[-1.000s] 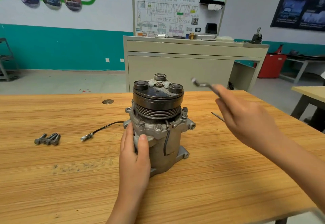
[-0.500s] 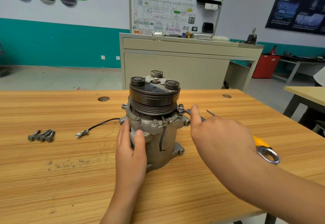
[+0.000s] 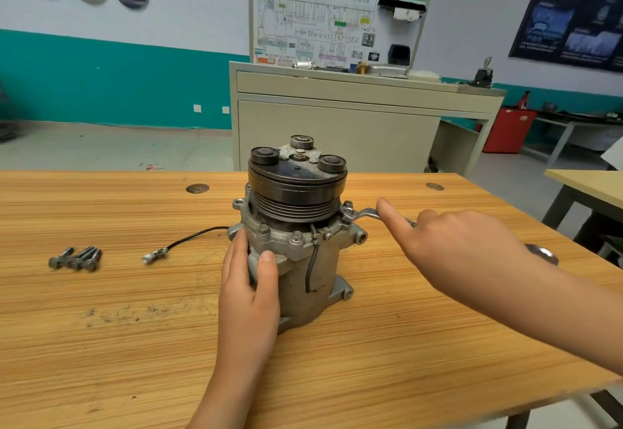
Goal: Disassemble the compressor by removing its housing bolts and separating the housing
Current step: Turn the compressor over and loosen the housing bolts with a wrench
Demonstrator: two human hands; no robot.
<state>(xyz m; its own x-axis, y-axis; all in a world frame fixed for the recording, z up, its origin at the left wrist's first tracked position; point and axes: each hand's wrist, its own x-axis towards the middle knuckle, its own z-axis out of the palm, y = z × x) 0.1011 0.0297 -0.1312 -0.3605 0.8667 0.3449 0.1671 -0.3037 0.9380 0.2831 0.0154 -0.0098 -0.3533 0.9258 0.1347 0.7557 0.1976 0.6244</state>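
Note:
A grey metal compressor (image 3: 303,260) with a black pulley on top stands upright in the middle of the wooden table (image 3: 387,344). My left hand (image 3: 247,294) grips its housing from the front left, thumb on the flange. My right hand (image 3: 451,243) holds a silver wrench (image 3: 362,214), forefinger stretched along the shank. The wrench's open end sits on a housing bolt (image 3: 347,208) at the flange's right side. Another flange bolt (image 3: 296,236) faces me. Several removed bolts (image 3: 76,258) lie together at the left of the table.
A black wire with a connector (image 3: 155,255) trails left from the compressor. A metal tool end (image 3: 542,253) shows behind my right wrist. A beige cabinet with a wiring display board (image 3: 337,118) stands beyond the table. Another table (image 3: 586,186) is at the right.
My right hand came down from above the table and set the wrench onto the right flange bolt, then swung its handle outward to the right. My left hand kept its hold on the housing.

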